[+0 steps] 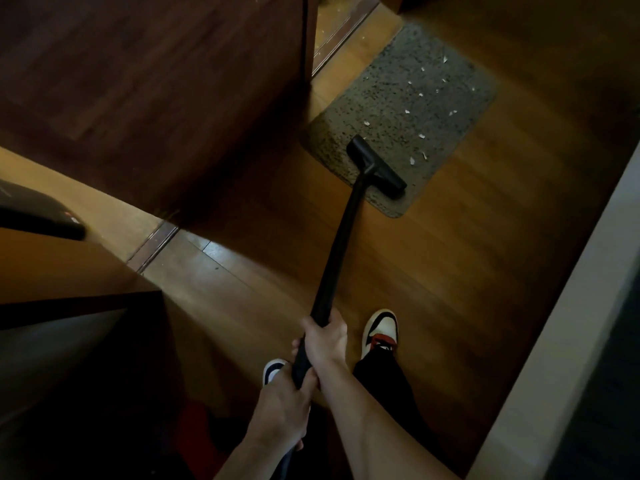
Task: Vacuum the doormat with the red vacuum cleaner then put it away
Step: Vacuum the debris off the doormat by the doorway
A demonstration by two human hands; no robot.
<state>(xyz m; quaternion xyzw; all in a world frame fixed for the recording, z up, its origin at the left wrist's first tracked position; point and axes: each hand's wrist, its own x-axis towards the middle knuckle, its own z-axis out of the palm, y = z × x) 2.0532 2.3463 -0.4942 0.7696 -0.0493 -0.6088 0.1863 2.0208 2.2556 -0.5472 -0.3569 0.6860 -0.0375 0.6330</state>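
A grey speckled doormat (408,98) lies on the wooden floor ahead, with several white scraps (420,95) scattered over its right half. The black floor nozzle (375,166) of the vacuum rests on the mat's near end. A long black wand (341,247) runs from the nozzle back to me. My right hand (325,341) grips the wand higher up, and my left hand (285,396) grips its lower end just behind. A dim red shape (194,424) at the bottom left may be the vacuum body; it is too dark to tell.
A dark wooden door (156,81) stands open on the left, its edge near the mat. A wooden cabinet (69,271) is at my left. A pale wall (561,323) runs along the right. My shoes (381,330) stand on the floor by the wand.
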